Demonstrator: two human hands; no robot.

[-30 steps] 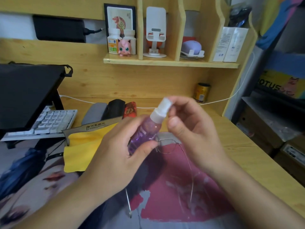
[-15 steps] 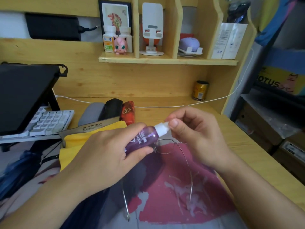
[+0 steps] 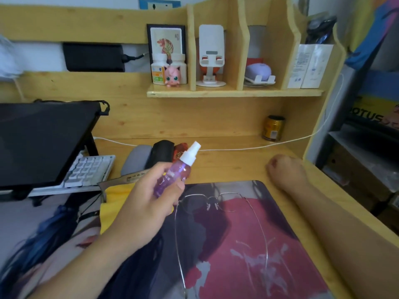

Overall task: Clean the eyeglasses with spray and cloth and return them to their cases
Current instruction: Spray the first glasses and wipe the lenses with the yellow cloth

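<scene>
My left hand (image 3: 142, 203) grips a purple spray bottle (image 3: 172, 175), its bare white nozzle tilted up and to the right. Thin wire-framed eyeglasses (image 3: 216, 201) lie unfolded on the printed desk mat (image 3: 237, 255), just right of that hand. My right hand (image 3: 285, 171) rests on the desk at the right with its fingers curled; the bottle's cap is gone from the nozzle and hidden from view. A yellow cloth (image 3: 112, 208) lies partly under my left hand. Behind the bottle sit a grey case (image 3: 136, 158), a black case (image 3: 162, 152) and a red case (image 3: 180, 149).
A dark screen (image 3: 43, 141) on a stand and a white keyboard (image 3: 90, 169) fill the left. A small can (image 3: 273, 128) stands at the back right, and a white cable (image 3: 237, 148) runs along the back. A wooden shelf (image 3: 235, 92) hangs above. Boxes stand past the desk's right edge.
My right hand pulled the white cap off the bottle and moved away to the right, onto the desk. My left hand stayed on the bottle, which now shows its nozzle.
</scene>
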